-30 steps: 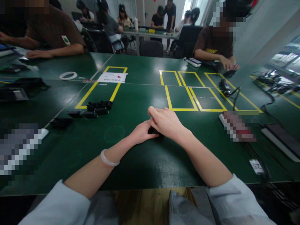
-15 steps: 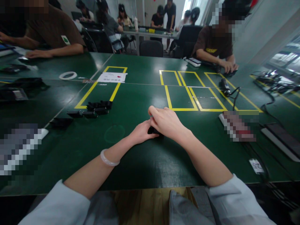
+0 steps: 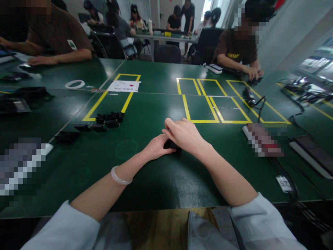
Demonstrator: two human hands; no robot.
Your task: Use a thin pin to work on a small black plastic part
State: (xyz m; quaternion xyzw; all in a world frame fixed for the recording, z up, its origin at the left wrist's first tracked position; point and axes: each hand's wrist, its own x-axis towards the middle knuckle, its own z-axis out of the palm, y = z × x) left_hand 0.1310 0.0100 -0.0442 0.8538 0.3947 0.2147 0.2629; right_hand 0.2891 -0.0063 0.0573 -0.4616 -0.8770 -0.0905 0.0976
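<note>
Both hands meet over the green table (image 3: 156,184) near the middle of the view. My left hand (image 3: 157,146) is closed around a small black object (image 3: 172,145), its thumb along the near side; most of that object is hidden. Just above it, my right hand (image 3: 186,134) is closed, with the fingers bent and pressed together. What its fingertips pinch, if anything, cannot be made out. To the left lies a cluster of small black parts (image 3: 110,117), with a few single black pieces (image 3: 99,127) in front of it.
Yellow tape outlines (image 3: 204,121) mark the table beyond my hands. A white paper (image 3: 124,85) and a white tape roll (image 3: 75,84) lie at the back left. At the right are a phone-like device (image 3: 264,140), a black device (image 3: 249,96) and cables. Two people sit across the table.
The fingers of my right hand have shifted slightly over the black object, its thumb now reaching a little further left. My left hand keeps its place.
</note>
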